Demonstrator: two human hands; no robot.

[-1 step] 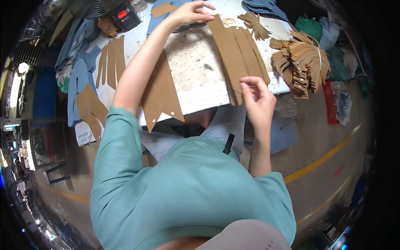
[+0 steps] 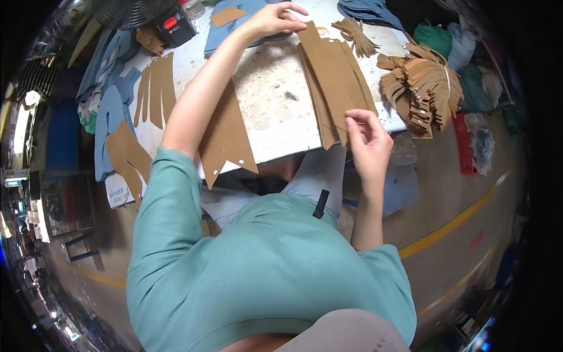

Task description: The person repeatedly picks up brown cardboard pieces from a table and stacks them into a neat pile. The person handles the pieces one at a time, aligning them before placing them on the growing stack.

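A long, flat brown strip (image 2: 328,76), looking like leather or fabric, stretches between my two hands. My left hand (image 2: 274,19) pinches its far end between thumb and fingertips. Its near end is pinched by my right hand (image 2: 370,139), close to the table's front edge. Similar brown strips (image 2: 314,97) lie stacked beneath it and stick out on the left and right. Under my left forearm lies a wider brown piece (image 2: 230,132) with a notched near end, which hangs over the table edge; the forearm hides part of it.
The white, stained table (image 2: 267,97) carries narrow brown strips (image 2: 155,91) and blue cut pieces (image 2: 111,126) on the left. At the back stand a black device with a red part (image 2: 174,28) and a fan (image 2: 126,12). Tied brown bundles (image 2: 431,82) lie at the right.
The held strip has shifted slightly right, along with both hands. More of the stack's left side now shows beneath it.
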